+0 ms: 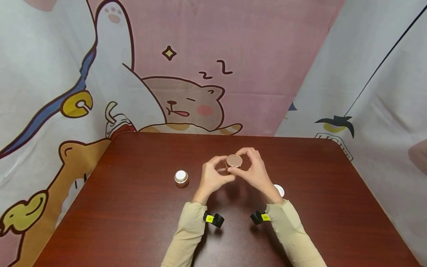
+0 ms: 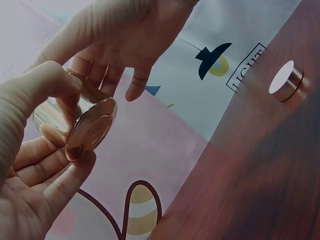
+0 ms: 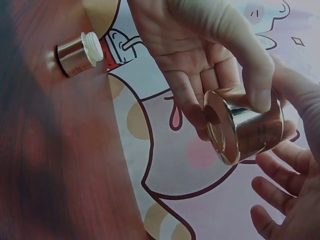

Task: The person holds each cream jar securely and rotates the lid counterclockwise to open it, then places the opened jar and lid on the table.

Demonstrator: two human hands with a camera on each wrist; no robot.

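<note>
A shiny gold cosmetic jar [image 1: 234, 161] is held up over the table between both hands, its flat round top showing in the head view. My left hand [image 1: 212, 177] pinches it from the left; in the right wrist view that thumb lies along the jar's side [image 3: 245, 135]. At the upper end, my right hand [image 1: 255, 173] pinches it with thumb and forefinger, the other fingers loosely spread. The jar's gold bottom [image 2: 95, 130] shows in the left wrist view. Fingers hide part of its side and upper end.
Left of the hands, an open smaller gold jar [image 1: 181, 179] stands upright, its white threaded neck [image 3: 93, 47] exposed. A white-topped gold piece [image 2: 286, 82] stands on the right, partly hidden by my right wrist in the head view. A printed cloth [image 1: 253, 74] hangs behind the brown table [image 1: 133, 222].
</note>
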